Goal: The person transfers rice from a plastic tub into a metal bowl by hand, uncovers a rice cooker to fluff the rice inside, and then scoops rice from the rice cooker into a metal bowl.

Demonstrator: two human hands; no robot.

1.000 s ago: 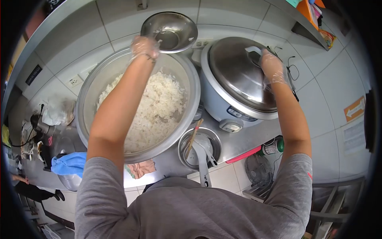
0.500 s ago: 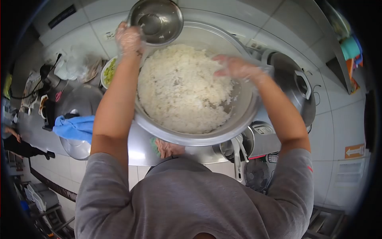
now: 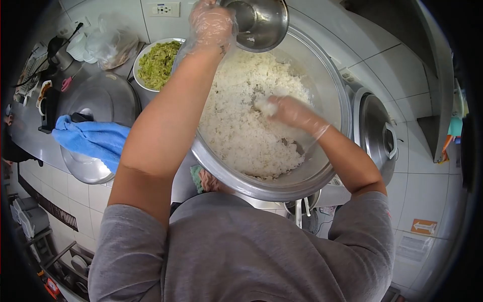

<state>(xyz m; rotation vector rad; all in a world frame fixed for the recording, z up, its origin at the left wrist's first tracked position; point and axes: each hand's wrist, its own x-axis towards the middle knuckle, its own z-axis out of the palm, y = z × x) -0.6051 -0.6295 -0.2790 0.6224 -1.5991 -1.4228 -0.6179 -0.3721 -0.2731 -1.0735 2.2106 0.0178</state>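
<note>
My left hand point(image 3: 213, 25), in a clear plastic glove, grips the edge of a steel bowl point(image 3: 269, 26) held tilted over the far side of a big metal basin point(image 3: 271, 193). A few white grains cling inside the bowl. Cooked white rice point(image 3: 241, 136) fills much of the basin, with bare metal showing along its right side. My right hand point(image 3: 293, 114), gloved too, is closed on a clump of rice point(image 3: 265, 105) just over the heap; the clump is somewhat blurred.
Left of the basin stands a white dish of chopped green vegetable point(image 3: 160, 65). A blue cloth point(image 3: 90, 138) drapes over a large steel lid point(image 3: 103, 100). A lidded metal pot point(image 3: 375, 131) stands at the right. Pink scissors point(image 3: 66, 83) lie at the far left.
My right hand has gone from open fingers at the rice's right side to closed on a clump nearer the middle. The view has shifted; my left hand still holds the bowl.
</note>
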